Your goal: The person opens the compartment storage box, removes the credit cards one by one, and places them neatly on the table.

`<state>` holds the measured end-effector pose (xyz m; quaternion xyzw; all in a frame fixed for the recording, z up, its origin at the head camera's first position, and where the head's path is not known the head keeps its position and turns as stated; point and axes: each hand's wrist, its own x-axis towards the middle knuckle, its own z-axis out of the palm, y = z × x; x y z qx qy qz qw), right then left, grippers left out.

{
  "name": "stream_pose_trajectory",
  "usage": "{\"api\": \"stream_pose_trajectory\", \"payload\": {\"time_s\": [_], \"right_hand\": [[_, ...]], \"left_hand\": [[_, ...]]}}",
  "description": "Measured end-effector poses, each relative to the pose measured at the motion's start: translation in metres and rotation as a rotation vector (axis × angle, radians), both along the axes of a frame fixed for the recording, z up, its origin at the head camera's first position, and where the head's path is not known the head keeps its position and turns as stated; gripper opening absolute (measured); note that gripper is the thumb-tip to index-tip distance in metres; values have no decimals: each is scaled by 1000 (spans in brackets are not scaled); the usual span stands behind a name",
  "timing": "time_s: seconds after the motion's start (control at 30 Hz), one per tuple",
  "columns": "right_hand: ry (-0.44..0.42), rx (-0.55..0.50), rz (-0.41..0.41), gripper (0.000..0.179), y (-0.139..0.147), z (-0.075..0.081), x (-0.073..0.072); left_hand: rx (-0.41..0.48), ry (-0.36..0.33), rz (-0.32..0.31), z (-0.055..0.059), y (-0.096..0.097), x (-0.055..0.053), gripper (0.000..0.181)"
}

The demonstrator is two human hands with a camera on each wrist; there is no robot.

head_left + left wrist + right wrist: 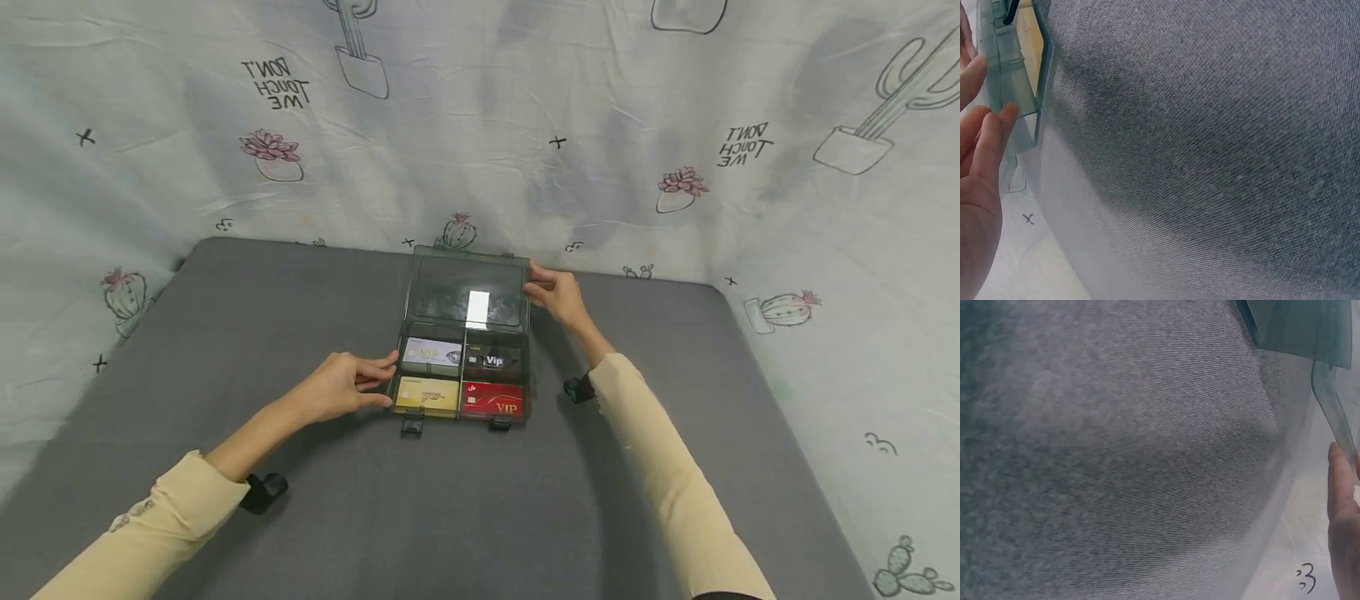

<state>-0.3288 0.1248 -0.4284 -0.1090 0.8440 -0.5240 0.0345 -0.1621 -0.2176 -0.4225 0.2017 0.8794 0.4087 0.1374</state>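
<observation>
A translucent dark green plastic case point(461, 329) lies with its lid point(442, 287) raised at the back. Its base has compartments with a silver card point(427, 352), a black card point(492, 362), a gold card point(427, 395) and a red card point(491, 398). Against the base's left wall, my left hand point(337, 385) touches with fingertips and thumb, fingers fairly straight. On the lid's right edge, my right hand point(557, 293) pinches with thumb and fingers. In the right wrist view only part of that hand point(1342, 512) shows, beside the lid edge.
Two latches point(412, 425) hang at the case's front edge. A grey cloth-covered table point(450, 517) lies beneath it. Behind stands a pale curtain point(480, 125) printed with cacti and lettering. Dark straps with small devices point(264, 492) sit at both wrists.
</observation>
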Motion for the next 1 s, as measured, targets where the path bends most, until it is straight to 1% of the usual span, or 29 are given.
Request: {"api": "stream_pose_trajectory", "payload": {"time_s": [0.17, 0.33, 0.53, 0.63, 0.8, 0.93, 1.0], "right_hand": [[-71, 1, -5, 52, -3, -2, 0], [-152, -41, -26, 54, -5, -1, 5], [-210, -68, -51, 53, -8, -1, 8], [-232, -80, -57, 53, -9, -2, 9], [-236, -73, -60, 53, -9, -1, 11], [-264, -62, -53, 51, -8, -3, 12], [-280, -74, -45, 50, -7, -5, 13]], "left_hand": [[-6, -24, 10, -1, 0, 1, 48], [16, -39, 16, -3, -1, 2, 48], [18, -46, 15, -3, -4, 6, 48], [20, -54, 17, -2, -5, 7, 49], [26, -55, 24, 0, -4, 8, 49], [41, -77, 38, 0, -3, 10, 48], [57, -89, 45, 0, -2, 10, 49]]}}
